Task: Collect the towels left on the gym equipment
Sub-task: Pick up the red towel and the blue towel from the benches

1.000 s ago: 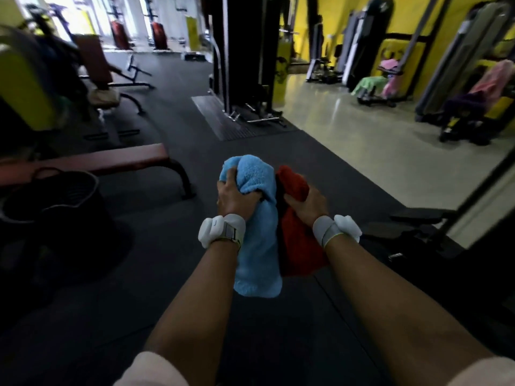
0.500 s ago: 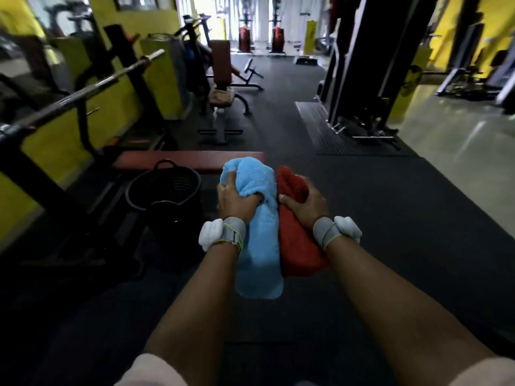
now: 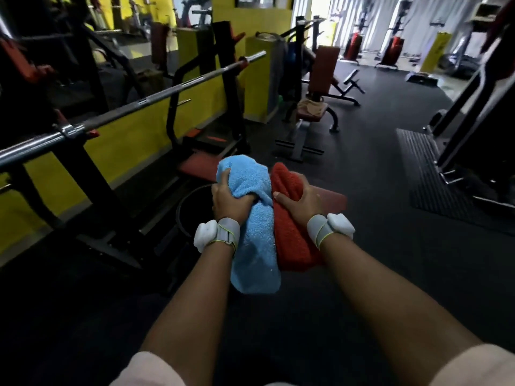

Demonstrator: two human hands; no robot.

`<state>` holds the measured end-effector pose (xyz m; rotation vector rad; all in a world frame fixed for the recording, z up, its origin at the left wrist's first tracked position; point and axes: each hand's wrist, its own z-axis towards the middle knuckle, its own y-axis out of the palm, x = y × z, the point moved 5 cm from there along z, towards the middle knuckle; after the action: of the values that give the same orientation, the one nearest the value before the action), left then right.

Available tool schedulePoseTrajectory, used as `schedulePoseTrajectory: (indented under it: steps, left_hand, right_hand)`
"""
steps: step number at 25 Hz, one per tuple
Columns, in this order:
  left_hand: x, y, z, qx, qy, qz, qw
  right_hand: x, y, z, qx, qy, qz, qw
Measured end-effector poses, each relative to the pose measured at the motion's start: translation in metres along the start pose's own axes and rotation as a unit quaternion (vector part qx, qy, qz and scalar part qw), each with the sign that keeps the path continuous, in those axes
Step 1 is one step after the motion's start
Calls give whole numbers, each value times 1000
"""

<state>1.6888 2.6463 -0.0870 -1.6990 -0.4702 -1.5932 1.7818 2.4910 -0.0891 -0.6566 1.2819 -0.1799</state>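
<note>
From the head camera, both forearms reach forward over the dark rubber floor (image 3: 362, 218). The left hand (image 3: 228, 200) has its grip closed around a bunched light-blue towel (image 3: 255, 218), fingers wrapped over the upper part while the rest hangs down past the wrist. The right hand (image 3: 299, 203) has its grip closed on a red towel (image 3: 291, 246), thumb laid across the front of the cloth. The two towels are pressed side by side, touching, held in the air in front of the body. Each wrist wears a grey strap with a white device: left wrist device (image 3: 205, 235), right wrist device (image 3: 340, 226).

Just beyond and below the hands lies a red padded bench (image 3: 333, 199), and a dark round basket (image 3: 192, 207) shows partly behind the left hand. To the left, a steel barbell (image 3: 156, 96) rests on a black rack in front of a yellow wall. Farther back, a tan towel (image 3: 312, 104) lies on the seat of an incline bench (image 3: 324, 68).
</note>
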Motion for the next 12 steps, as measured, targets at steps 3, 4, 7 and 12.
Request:
schedulePoseTrajectory:
  steps: [3, 4, 7, 12]
  left_hand:
    - [-8, -2, 75, 41, -9, -3, 999]
    - [-12, -4, 101, 51, -11, -4, 999]
    - [-42, -7, 203, 71, -16, 6, 997]
    - [-124, 9, 337, 44, -43, 34, 998]
  right_hand:
    - [-10, 41, 79, -28, -28, 15, 999]
    - [-12, 57, 102, -34, -30, 18, 999]
    - [-13, 124, 189, -46, -27, 37, 998]
    - [30, 227, 299, -53, 9, 31, 998]
